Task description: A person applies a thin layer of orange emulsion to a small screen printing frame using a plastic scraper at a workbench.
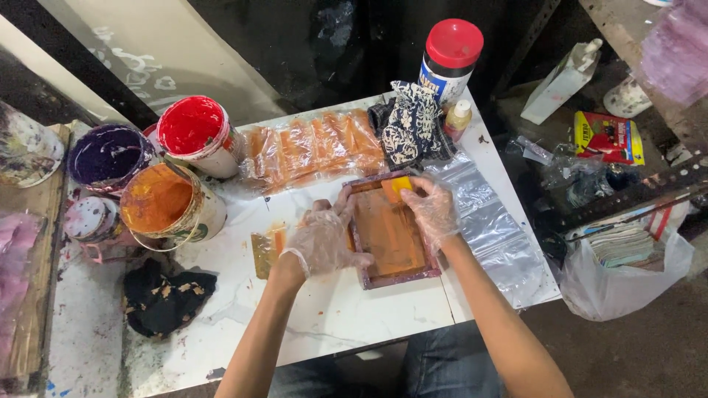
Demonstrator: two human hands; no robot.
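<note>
I looked down and saw a small printing frame (389, 230) lying flat on the white table (346, 309), right in front of me. Its long side ran away from my body, a little tilted to the left at the far end. The mesh inside was smeared with orange ink.

My left hand (324, 239), in a thin clear glove, lay on the left edge of the frame. Its fingers were spread and pressed down on the wood, so it was steadying the frame, not wrapped around it.

My right hand (431, 210), gloved too, was at the far right corner of the frame. It pinched a little yellow scraper (400, 188) that sat at the top end of the mesh. I could not tell how hard it gripped.

So the frame sat between my two hands, and both touched it. The scraper was at the far end, and the long stretch of mesh ran from it back toward me.

Off to the left stood an open tub of orange ink (158, 199), near a red tub (193, 127) and a purple tub (107, 156). All three were well apart from the frame.
</note>
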